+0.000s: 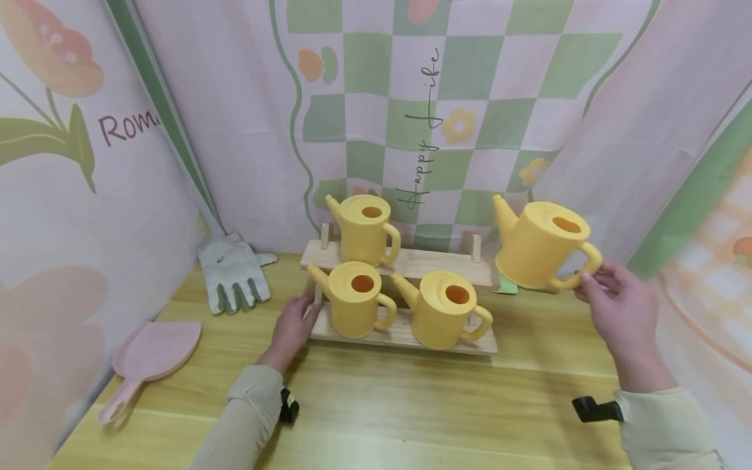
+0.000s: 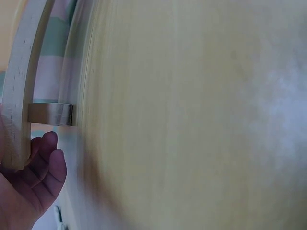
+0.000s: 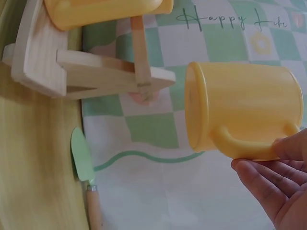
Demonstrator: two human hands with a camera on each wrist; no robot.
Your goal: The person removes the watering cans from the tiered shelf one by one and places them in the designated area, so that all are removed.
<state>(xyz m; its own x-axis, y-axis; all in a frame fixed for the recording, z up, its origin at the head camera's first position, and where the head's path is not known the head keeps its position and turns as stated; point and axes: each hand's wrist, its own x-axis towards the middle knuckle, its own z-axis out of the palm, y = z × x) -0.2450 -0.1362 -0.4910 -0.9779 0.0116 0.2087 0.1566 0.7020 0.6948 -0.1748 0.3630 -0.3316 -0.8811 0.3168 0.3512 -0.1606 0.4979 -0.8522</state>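
My right hand pinches the handle of a yellow watering can, held in the air to the right of a two-tier wooden shelf. In the right wrist view the can is apart from the shelf, with thumb and fingers on its handle. One watering can stands on the upper tier at the left. Two more, a left one and a right one, stand on the lower tier, spouts to the left. My left hand grips the shelf's left end, fingers curled round the board.
A pale work glove lies at the back left of the wooden table, with a pink dustpan nearer the front. Behind the shelf's right end lies a green trowel with a wooden handle. Printed curtains hang around the table.
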